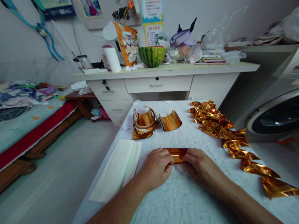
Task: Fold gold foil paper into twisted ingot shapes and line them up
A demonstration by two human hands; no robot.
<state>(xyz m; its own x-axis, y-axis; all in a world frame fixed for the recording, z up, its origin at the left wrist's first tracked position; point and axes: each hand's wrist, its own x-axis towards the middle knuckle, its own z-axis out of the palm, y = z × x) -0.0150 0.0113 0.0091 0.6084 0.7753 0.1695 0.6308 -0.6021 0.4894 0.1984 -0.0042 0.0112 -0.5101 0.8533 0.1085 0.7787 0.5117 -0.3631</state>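
Observation:
Between my two hands lies a shiny copper-gold foil sheet point(177, 155), flat or slightly rolled, on the cloth-covered table. My left hand point(157, 166) grips its left end with curled fingers. At the right end, my right hand point(198, 163) pinches the foil the same way. Behind them stand a stack of curved gold foil sheets point(144, 119) and a single curved gold sheet point(171, 120). Several twisted gold foil pieces point(210, 119) run in a line down the right side of the table. White paper sheets point(116, 169) lie left of my left hand.
A white desk point(158, 84) stands behind the table, with a halved watermelon point(151, 56), an orange pouch point(128, 45) and a white roll point(112, 59) on it. A bed point(28, 124) is at the left, a washing machine point(277, 93) at the right.

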